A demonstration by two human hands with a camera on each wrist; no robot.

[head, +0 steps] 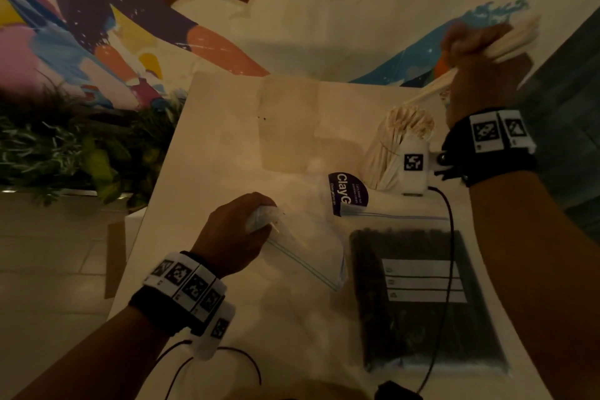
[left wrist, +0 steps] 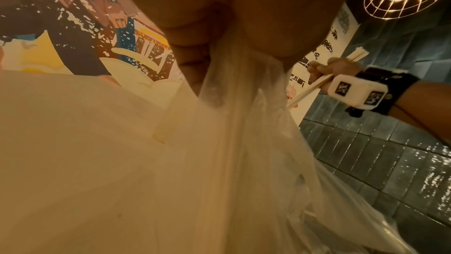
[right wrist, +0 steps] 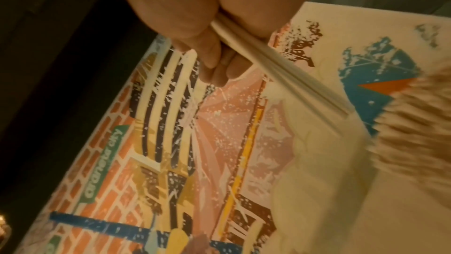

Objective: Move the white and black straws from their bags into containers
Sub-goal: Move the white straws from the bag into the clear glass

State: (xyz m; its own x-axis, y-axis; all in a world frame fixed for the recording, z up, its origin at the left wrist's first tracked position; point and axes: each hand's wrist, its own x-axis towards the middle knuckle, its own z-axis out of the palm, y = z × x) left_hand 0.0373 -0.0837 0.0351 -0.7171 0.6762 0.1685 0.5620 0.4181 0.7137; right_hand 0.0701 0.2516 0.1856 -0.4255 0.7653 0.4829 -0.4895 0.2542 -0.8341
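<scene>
The bag of black straws [head: 425,299] lies sealed at the table's [head: 207,146] near right, untouched. Beside it the left hand [head: 233,230] bunches the clear bag [head: 305,247], probably pinning it down. Beyond, white straws [head: 399,143] stand in a container by the right edge; above it the right hand [head: 477,75] clenches a bundle [head: 506,42], seemingly to drop it in. A second, empty container [head: 285,127] waits mid-table. Mural [head: 227,10] and plants [head: 65,146] lie behind.

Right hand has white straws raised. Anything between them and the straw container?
Nothing visible. The right hand grips white straws above the container, whose open top is already crowded with straws. The head view shows only air between them. The left hand holds the clear bag apart.
</scene>
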